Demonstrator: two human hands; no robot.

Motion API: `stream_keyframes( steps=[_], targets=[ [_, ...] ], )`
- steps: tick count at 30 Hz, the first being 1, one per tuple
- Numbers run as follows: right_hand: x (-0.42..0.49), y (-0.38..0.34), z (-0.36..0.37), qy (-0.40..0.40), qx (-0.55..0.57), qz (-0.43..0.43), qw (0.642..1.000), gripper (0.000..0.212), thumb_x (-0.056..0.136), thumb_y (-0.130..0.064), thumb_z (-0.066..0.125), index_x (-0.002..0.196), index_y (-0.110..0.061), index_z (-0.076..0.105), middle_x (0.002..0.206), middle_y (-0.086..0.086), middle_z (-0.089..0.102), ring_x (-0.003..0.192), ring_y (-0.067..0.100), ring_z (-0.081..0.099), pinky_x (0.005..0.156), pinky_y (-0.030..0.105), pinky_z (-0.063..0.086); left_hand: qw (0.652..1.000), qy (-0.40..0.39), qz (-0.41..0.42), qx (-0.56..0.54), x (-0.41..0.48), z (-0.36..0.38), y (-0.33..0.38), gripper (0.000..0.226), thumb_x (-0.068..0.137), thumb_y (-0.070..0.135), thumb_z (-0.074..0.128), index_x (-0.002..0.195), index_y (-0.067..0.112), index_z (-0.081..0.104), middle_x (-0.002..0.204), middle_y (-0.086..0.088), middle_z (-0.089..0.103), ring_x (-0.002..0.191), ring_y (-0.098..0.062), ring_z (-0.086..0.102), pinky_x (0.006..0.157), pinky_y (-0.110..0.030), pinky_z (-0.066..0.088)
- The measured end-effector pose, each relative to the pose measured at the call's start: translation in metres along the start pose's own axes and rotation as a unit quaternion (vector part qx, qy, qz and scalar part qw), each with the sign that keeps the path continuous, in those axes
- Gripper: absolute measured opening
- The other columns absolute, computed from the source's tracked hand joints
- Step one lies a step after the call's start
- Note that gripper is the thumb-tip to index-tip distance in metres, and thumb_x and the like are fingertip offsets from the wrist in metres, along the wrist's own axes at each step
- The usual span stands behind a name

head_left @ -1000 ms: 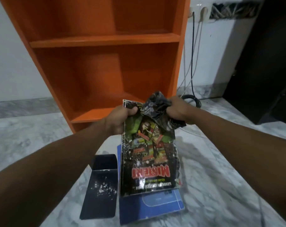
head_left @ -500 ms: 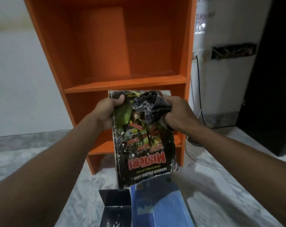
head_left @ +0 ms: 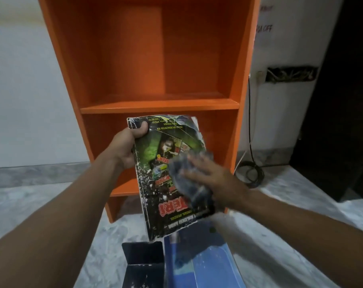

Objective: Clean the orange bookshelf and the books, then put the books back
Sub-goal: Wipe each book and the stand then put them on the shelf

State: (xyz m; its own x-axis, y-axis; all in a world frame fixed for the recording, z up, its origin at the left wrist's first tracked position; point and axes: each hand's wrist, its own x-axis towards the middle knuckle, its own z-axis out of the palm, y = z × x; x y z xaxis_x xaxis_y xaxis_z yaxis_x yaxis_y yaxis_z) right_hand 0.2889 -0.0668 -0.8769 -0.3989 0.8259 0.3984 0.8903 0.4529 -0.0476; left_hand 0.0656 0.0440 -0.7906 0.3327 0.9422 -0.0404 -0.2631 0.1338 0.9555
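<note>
Head view, tattered black book (head_left: 153, 163), white-speckled cover, title upside down

A: What is the wall (head_left: 20, 90) like?
B: White, with a grey strip (head_left: 31, 174) at the bottom. A black cable (head_left: 249, 121) hangs down it.
A: And the floor (head_left: 27, 215)?
B: Grey and white stone. The cable lies curled on it.

The book (head_left: 151, 150) shows upside-down red "TERI"; the wall note (head_left: 266, 29) reads "OFF".
</note>
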Motion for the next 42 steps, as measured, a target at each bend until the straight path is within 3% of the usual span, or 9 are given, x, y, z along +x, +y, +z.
stream_keyframes(
  steps=[4,13,17,21,25,29,34,39,42],
  targets=[
    [-0.053,-0.003,0.02,-0.132,-0.048,-0.158,0.977,0.033,0.099,-0.03,0.039,0.121,-0.022,0.062,0.142,0.008,0.051,0.125,0.026,0.05,0.095,0.049,0.05,1.0,0.017,0.011,-0.012,0.004,-0.019,0.001,0.019,0.092,0.021,0.061,0.105,0.007,0.063,0.098,-0.011,0.071,0.089,-0.028,0.069,0.083,-0.042,0.054],
    [0.042,-0.001,-0.074,0.261,0.054,0.075,0.961,0.066,0.081,-0.004,0.067,0.142,-0.015,0.046,0.15,0.017,0.04,0.134,0.034,0.043,0.106,0.044,0.039,1.0,0.007,-0.006,0.023,0.008,-0.001,-0.007,0.029,0.089,0.026,0.066,0.111,0.007,0.066,0.102,-0.013,0.072,0.088,-0.029,0.07,0.081,-0.04,0.055],
    [0.006,-0.006,-0.003,0.052,0.0,0.026,0.998,0.057,0.093,-0.012,0.058,0.144,-0.032,0.042,0.161,0.006,0.017,0.144,0.035,0.025,0.109,0.055,0.036,1.0,-0.006,0.007,0.012,0.007,0.01,-0.002,0.022,0.089,0.026,0.065,0.098,0.006,0.068,0.088,-0.01,0.072,0.081,-0.026,0.069,0.075,-0.037,0.056],
    [-0.046,-0.014,0.026,-0.151,-0.012,-0.124,0.981,0.036,0.098,-0.042,0.039,0.119,-0.024,0.062,0.128,0.001,0.058,0.115,0.018,0.056,0.095,0.042,0.051,1.0,0.011,0.014,-0.016,0.007,-0.001,0.001,0.031,0.09,0.025,0.065,0.113,0.005,0.066,0.109,-0.015,0.072,0.099,-0.032,0.07,0.091,-0.046,0.054],
    [-0.013,-0.01,-0.021,0.131,0.049,-0.027,0.99,0.048,0.075,-0.011,0.078,0.121,-0.012,0.065,0.125,0.015,0.064,0.114,0.026,0.06,0.097,0.041,0.047,1.0,0.003,0.019,-0.024,0.004,0.0,0.0,0.028,0.094,0.029,0.06,0.104,0.005,0.067,0.097,-0.014,0.074,0.087,-0.029,0.073,0.08,-0.041,0.057],
    [0.052,-0.024,-0.076,0.307,0.099,0.068,0.944,0.054,0.084,-0.003,0.068,0.135,-0.009,0.053,0.133,0.016,0.059,0.116,0.019,0.052,0.099,0.028,0.044,1.0,-0.025,0.01,-0.005,0.002,0.017,-0.002,0.036,0.094,0.043,0.057,0.097,0.009,0.066,0.093,-0.01,0.073,0.085,-0.028,0.07,0.073,-0.037,0.056],
    [0.042,-0.048,-0.013,0.175,0.024,-0.018,0.984,0.057,0.082,-0.014,0.066,0.137,-0.019,0.052,0.147,0.014,0.046,0.135,0.039,0.04,0.109,0.057,0.033,0.998,-0.059,0.016,-0.021,-0.003,0.029,0.004,0.04,0.096,0.045,0.052,0.086,0.008,0.067,0.091,-0.013,0.069,0.086,-0.031,0.065,0.09,-0.046,0.051],
    [-0.027,-0.054,0.035,-0.128,-0.035,-0.227,0.965,0.029,0.093,-0.029,0.053,0.119,-0.023,0.064,0.128,0.004,0.061,0.117,0.023,0.057,0.092,0.043,0.054,0.999,-0.008,0.043,-0.021,-0.004,-0.001,0.007,0.043,0.093,0.046,0.057,0.107,0.007,0.069,0.113,-0.014,0.071,0.099,-0.031,0.07,0.083,-0.043,0.057],
    [-0.018,-0.051,0.008,-0.054,0.063,-0.126,0.989,0.045,0.087,-0.039,0.04,0.116,-0.018,0.067,0.119,0.007,0.066,0.111,0.018,0.06,0.096,0.035,0.05,0.998,-0.006,0.055,-0.02,0.0,-0.008,0.007,0.042,0.095,0.046,0.055,0.089,0.01,0.075,0.104,-0.013,0.073,0.098,-0.033,0.07,0.087,-0.045,0.056]
  ],
)
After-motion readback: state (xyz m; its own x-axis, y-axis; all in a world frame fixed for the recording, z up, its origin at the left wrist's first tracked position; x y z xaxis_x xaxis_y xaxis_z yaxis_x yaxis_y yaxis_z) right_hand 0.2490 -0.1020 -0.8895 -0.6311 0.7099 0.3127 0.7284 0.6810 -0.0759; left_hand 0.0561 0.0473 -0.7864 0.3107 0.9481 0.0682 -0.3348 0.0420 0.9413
